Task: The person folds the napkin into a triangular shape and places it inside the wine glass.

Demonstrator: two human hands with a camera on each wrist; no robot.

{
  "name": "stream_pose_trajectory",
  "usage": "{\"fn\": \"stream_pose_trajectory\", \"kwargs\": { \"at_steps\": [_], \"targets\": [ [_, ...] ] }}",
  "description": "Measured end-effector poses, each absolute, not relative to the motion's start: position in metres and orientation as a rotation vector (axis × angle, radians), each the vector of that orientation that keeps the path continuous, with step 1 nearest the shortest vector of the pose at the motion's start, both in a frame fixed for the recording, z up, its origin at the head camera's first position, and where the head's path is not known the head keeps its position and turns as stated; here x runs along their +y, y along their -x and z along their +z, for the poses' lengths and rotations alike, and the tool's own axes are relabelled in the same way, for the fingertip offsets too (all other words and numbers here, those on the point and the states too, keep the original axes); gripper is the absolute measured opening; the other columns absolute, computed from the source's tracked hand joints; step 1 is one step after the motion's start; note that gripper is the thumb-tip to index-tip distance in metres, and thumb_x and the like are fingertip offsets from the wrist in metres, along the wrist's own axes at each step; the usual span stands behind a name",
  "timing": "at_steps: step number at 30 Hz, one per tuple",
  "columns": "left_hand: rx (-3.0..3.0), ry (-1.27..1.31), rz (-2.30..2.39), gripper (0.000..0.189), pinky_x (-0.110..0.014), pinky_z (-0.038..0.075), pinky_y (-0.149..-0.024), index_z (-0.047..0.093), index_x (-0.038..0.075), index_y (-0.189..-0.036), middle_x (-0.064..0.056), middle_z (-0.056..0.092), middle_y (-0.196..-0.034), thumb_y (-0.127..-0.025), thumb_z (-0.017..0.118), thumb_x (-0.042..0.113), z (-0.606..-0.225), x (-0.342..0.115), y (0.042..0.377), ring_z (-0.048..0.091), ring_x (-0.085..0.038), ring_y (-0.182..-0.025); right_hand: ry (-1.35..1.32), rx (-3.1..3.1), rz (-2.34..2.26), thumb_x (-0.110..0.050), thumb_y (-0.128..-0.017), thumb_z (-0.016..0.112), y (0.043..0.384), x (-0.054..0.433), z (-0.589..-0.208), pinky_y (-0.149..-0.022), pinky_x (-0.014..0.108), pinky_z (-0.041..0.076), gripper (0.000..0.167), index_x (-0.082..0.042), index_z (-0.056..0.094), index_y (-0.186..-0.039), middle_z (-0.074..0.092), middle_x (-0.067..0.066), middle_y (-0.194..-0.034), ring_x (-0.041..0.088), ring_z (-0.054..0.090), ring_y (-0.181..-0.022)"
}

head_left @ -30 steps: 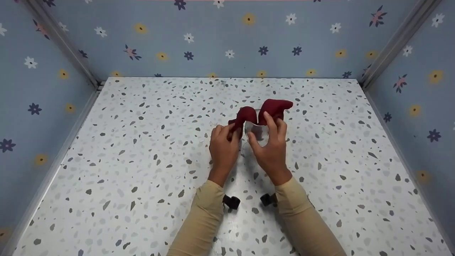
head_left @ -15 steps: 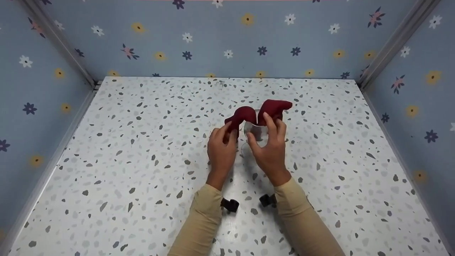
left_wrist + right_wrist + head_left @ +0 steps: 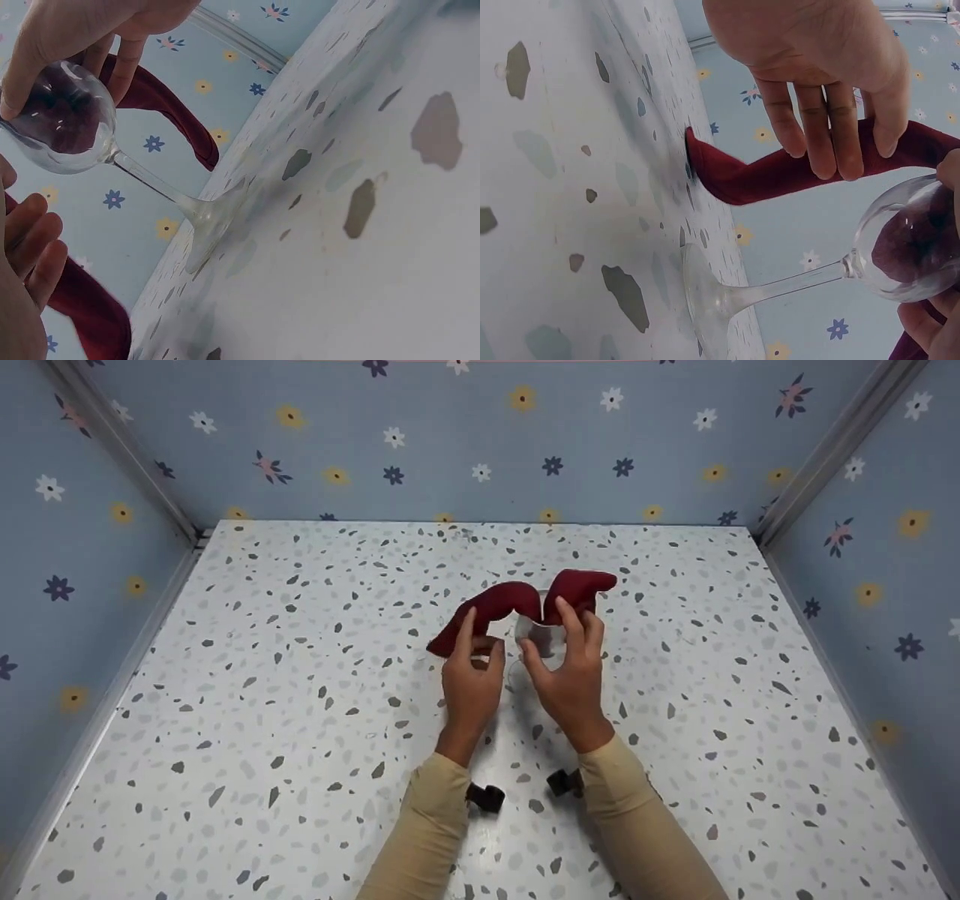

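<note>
A clear stemmed wine glass (image 3: 541, 639) stands upright on the table, its foot on the surface in both wrist views. Dark red cloth (image 3: 499, 602) sits inside the bowl, and its two ends drape over the rim to left and right. My right hand (image 3: 574, 679) grips the bowl (image 3: 67, 120), its fingertips over part of the right-hand cloth end. Beside the left end is my left hand (image 3: 471, 690), fingers fairly straight against the cloth (image 3: 780, 169) and thumb apart. The lower tip of that end reaches the table.
The white speckled table (image 3: 300, 735) meets blue flowered panels (image 3: 450, 435) at the back and both sides. A small black camera (image 3: 487, 797) is strapped at the left wrist, another camera (image 3: 561, 782) at the right.
My left hand has loosened from the bunched left cloth end, which now spreads out long toward the left. The right hand and the glass have stayed in place.
</note>
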State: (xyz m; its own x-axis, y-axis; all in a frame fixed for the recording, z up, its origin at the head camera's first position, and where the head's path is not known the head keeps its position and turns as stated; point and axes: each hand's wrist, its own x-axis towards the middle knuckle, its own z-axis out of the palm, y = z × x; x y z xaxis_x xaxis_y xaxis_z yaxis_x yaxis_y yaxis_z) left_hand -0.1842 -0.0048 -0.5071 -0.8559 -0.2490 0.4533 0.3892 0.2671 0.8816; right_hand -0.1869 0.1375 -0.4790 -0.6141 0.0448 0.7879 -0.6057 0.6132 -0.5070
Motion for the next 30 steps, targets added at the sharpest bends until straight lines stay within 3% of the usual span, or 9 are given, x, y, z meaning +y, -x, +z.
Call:
{"fn": "stream_pose_trajectory", "kwargs": {
  "at_steps": [8,17,30],
  "targets": [
    [-2.016,0.227,-1.695,0.074,-0.030,0.056,-0.074,0.027,0.013,-0.159,0.001,0.070,-0.112,-0.095,0.065,0.014,-0.509,-0.001,0.179,0.067,-0.011,-0.095,-0.432,-2.041,1.030,-0.026,-0.088,0.079,0.187,0.138,-0.479,-0.088,0.043,0.050,0.066,-0.010,0.050,-0.144,0.045,0.024,-0.127,0.029,0.053,-0.110],
    [-2.018,0.366,-1.631,0.095,-0.031,0.055,-0.084,0.010,0.011,-0.161,0.003,0.063,-0.134,-0.091,0.074,0.014,-0.514,0.005,0.177,0.060,-0.011,-0.119,-0.433,-2.054,1.030,-0.024,-0.088,0.078,0.187,0.138,-0.478,-0.088,0.042,0.051,0.067,-0.009,0.049,-0.146,0.045,0.024,-0.128,0.028,0.055,-0.108],
    [-1.942,0.444,-1.705,0.102,-0.038,0.052,-0.095,0.000,0.003,-0.160,-0.007,0.048,-0.150,-0.091,0.075,0.011,-0.516,0.021,0.187,0.048,-0.020,-0.136,-0.453,-2.048,1.011,-0.025,-0.088,0.078,0.187,0.140,-0.476,-0.084,0.045,0.052,0.066,-0.006,0.049,-0.144,0.046,0.027,-0.123,0.033,0.056,-0.101]
  ]
}}
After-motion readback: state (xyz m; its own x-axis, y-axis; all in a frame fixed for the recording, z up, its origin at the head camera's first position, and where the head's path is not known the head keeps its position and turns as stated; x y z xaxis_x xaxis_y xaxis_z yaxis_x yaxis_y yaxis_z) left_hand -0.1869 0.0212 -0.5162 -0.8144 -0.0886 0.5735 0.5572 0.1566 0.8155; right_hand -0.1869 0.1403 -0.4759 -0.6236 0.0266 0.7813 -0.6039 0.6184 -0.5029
